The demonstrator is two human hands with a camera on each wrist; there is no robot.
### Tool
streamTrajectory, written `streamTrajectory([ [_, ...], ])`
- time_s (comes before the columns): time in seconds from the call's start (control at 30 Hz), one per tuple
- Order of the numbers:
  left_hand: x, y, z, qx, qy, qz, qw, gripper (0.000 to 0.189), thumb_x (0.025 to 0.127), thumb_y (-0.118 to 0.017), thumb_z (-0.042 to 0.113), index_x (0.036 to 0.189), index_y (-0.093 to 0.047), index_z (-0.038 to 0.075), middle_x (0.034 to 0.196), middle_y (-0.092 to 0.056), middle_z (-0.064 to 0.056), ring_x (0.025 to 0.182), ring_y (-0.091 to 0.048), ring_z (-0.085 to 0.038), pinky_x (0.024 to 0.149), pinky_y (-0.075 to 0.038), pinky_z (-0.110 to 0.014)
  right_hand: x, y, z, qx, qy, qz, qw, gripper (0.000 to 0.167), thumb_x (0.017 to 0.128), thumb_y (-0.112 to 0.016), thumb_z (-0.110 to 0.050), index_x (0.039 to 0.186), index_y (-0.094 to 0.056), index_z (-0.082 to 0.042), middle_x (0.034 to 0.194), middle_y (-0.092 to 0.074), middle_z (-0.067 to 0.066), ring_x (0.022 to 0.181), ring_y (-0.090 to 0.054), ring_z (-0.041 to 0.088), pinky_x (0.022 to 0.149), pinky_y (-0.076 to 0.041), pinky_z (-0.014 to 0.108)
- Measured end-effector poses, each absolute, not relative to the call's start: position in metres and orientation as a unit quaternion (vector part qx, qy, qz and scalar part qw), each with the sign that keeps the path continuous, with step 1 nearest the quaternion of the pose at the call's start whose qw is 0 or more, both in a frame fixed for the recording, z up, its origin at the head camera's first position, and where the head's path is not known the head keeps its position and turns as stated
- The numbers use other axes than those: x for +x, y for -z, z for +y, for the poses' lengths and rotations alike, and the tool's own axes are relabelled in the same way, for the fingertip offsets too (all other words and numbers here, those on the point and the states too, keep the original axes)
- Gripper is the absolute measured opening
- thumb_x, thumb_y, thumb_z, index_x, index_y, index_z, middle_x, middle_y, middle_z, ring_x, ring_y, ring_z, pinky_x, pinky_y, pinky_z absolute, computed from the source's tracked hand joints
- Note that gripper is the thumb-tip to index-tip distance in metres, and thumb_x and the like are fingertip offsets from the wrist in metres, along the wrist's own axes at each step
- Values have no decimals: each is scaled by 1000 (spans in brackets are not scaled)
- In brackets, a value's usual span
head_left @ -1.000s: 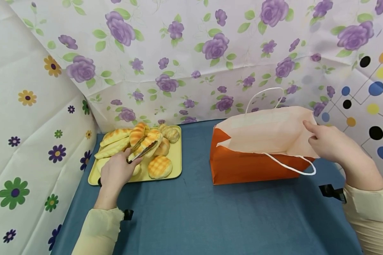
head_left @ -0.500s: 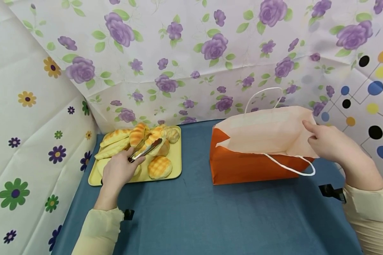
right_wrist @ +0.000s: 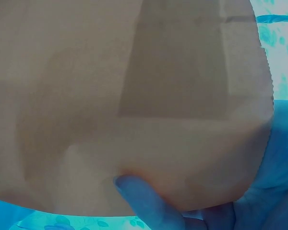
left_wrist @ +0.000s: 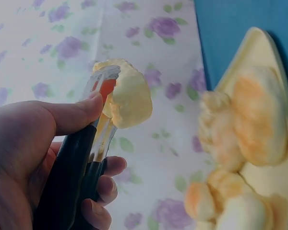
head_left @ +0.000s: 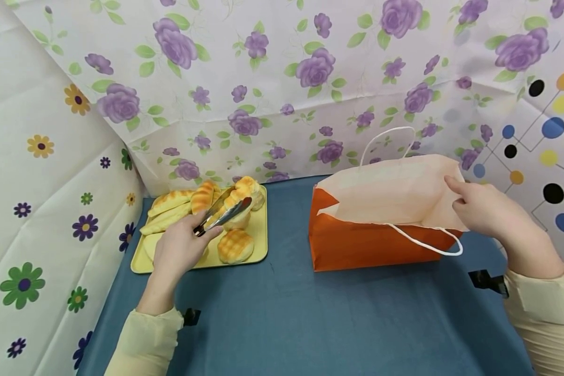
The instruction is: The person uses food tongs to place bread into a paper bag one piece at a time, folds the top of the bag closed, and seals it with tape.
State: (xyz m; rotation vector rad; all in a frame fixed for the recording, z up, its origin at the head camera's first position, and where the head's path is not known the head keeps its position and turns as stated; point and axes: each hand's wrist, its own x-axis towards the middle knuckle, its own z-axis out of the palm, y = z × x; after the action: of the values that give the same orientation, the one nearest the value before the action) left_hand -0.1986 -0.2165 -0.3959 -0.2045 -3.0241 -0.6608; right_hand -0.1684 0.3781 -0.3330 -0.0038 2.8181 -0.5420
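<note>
My left hand (head_left: 180, 247) grips a pair of tongs (left_wrist: 69, 167) with black handles and metal tips. Between the tong tips is a bread roll (left_wrist: 129, 98), golden on top and pale below, raised above the yellow tray (head_left: 262, 245). My right hand (head_left: 481, 206) pinches the right edge of an orange paper bag (head_left: 376, 248), thumb on the inside and fingers behind the paper. The bag stands upright with its mouth spread and its pale inner wall (right_wrist: 173, 72) showing.
Several breads lie on the tray, among them a round checked bun (head_left: 235, 246) and long loaves (head_left: 166, 214). White cord handles (head_left: 427, 245) stick out from the bag. Blue cloth (head_left: 282, 318) covers the table, and a flowered sheet (head_left: 244, 94) hangs behind.
The tongs have closed in on the bread roll and lifted it up from the pile, slightly right. My right hand and the bag have stayed nearly still.
</note>
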Motion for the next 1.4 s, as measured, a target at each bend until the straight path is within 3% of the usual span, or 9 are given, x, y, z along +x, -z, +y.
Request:
streamTrajectory([
  [0.27,-190,372,-195,-104,231,-966,46,82,101,-61,68,162,-50,15,155,-58,-14,129,-63,-41,92,-53,-61,-169,333,378,-3,191,972,135,66,109,-35,-14,168,-10,3,80,-53,15,56,-43,27,58,-42,42],
  [0.47,-186,361,-183,-127,227,-963,63,73,102,-71,54,159,-53,12,151,-61,-17,129,-63,-41,90,-54,-60,-168,333,379,-6,186,973,136,65,108,-32,-12,169,-12,1,80,-51,15,56,-42,26,58,-40,42],
  [0.63,-181,354,-177,-140,231,-960,76,74,101,-72,55,159,-54,13,142,-67,-16,113,-69,-37,77,-54,-52,-169,329,380,-1,182,973,142,66,107,-33,-9,169,-13,1,80,-50,17,59,-43,28,59,-40,42],
  [0.8,-178,344,-170,-162,240,-954,86,76,100,-71,59,160,-53,15,144,-66,-15,108,-70,-34,76,-54,-51,-170,324,380,8,174,975,141,66,106,-38,-8,166,-13,6,118,-57,45,78,-54,37,64,-46,46],
  [0.97,-176,331,-161,-176,247,-950,80,77,100,-69,62,161,-52,19,153,-60,-11,128,-64,-35,92,-55,-57,-171,323,379,13,169,974,151,67,107,-39,-9,166,-11,7,130,-53,48,88,-57,41,68,-49,48],
  [1.0,-176,329,-158,-178,246,-949,80,76,100,-69,62,161,-52,20,153,-60,-10,126,-66,-34,93,-55,-57,-172,323,379,13,168,974,153,67,107,-39,-8,166,-11,7,132,-52,49,88,-57,42,69,-50,49],
  [1.1,-176,323,-150,-191,244,-947,87,74,99,-71,60,160,-53,21,153,-61,-8,89,-71,-25,74,-56,-48,-172,323,379,12,168,973,155,68,106,-39,-8,166,-10,7,126,-56,46,87,-57,40,69,-50,49],
  [1.2,-175,316,-138,-212,244,-941,100,73,98,-75,56,158,-56,20,153,-61,-7,59,-55,-15,58,-46,-39,-171,324,379,11,171,973,156,68,106,-38,-7,166,-9,6,120,-59,44,82,-57,38,67,-49,47],
  [1.4,-175,302,-106,-271,240,-925,116,70,97,-78,52,155,-59,18,136,-71,-4,58,-49,-10,55,-43,-36,-170,324,380,10,174,972,158,69,105,-37,-7,167,-8,5,137,-46,50,81,-56,37,64,-48,45],
])
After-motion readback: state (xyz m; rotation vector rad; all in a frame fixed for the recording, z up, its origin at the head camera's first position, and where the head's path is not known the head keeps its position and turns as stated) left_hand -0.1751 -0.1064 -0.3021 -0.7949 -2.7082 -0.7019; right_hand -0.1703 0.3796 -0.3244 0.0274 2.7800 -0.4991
